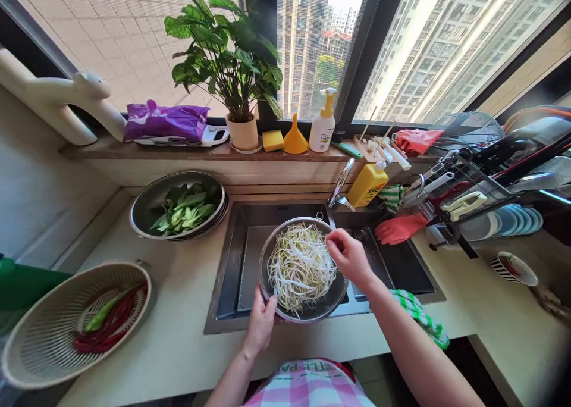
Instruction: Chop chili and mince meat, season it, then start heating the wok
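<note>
A round metal colander (328,303) with a heap of white bean sprouts (301,270) is over the front of the dark double sink (227,264). My left hand (260,323) grips its near-left rim, thumb on the inner side. At the right rim is my right hand (350,255), with its fingers curled together close to the sprouts. Whatever lies between those fingertips is too small or hidden to make out.
On the left, a pan (138,216) holds green leaves and a plastic basket (40,329) holds peppers. Behind the sink stand the faucet (341,184) and a yellow bottle (368,184). Red gloves (401,228) and a dish rack (473,181) are on the right.
</note>
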